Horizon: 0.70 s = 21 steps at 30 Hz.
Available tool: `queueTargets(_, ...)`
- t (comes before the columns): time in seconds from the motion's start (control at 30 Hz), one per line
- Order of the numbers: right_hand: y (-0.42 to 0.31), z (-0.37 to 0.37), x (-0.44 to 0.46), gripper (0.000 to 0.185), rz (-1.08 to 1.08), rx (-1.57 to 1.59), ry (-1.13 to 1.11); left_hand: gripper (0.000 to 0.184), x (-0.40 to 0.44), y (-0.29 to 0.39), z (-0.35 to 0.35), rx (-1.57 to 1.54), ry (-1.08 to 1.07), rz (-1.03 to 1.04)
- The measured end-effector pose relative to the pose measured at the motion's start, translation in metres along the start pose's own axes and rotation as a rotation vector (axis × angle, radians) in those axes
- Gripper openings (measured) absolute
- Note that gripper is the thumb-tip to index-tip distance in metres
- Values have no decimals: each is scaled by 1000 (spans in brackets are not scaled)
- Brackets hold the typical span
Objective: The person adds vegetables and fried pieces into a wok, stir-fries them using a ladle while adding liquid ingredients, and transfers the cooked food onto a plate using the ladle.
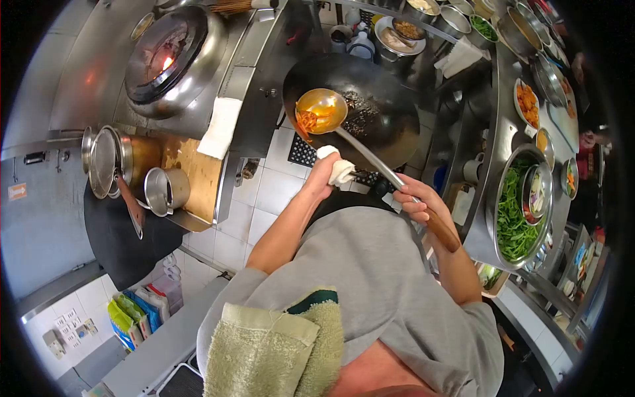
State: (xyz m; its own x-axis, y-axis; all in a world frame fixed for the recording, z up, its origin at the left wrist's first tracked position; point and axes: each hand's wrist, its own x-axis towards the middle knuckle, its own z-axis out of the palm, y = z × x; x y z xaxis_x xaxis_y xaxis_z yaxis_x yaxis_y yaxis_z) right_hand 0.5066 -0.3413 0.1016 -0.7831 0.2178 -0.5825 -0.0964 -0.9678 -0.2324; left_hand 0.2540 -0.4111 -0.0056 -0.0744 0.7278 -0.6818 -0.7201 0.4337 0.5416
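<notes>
My right hand is wrapped round the handle of a long ladle with a metal shaft and wooden end. The ladle's bowl hangs over the near left part of a large black wok, with orange-red shreds and shiny liquid in it. Some shreds hang over the bowl's edge. My left hand is closed on a folded white cloth at the wok's near edge. The cloth hides whatever part of the wok it covers. Small dark bits lie inside the wok.
To the left, a fire burns in a round stove. A white towel and a steel pot sit nearby. Along the right counter stand a bowl of green leaves and a plate of orange pieces. Tiled floor shows below.
</notes>
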Motion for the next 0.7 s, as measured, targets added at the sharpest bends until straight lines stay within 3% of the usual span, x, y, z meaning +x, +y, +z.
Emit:
queueTargets(0.17, -8, -4, -10, 45, -37, 101, -37, 13, -30, 18, -8, -22, -23, -76)
queueTargets(0.37, -48, -10, -16, 57, -268, -680, 306, 15, -78, 42, 8, 47, 74, -51)
queueTargets(0.47, -49, -12, -4, 62, -248, -892, 340, 13, -76, 39, 19, 109, 100, 48)
queueTargets(0.63, -30, 19, -4, 60, -114, -822, 202, 6, -22, 27, 25, 117, 23, 62)
queueTargets(0.7, -25, 24, -12, 58, 1, -547, 103, 7, -4, 26, 25, 94, 11, 40)
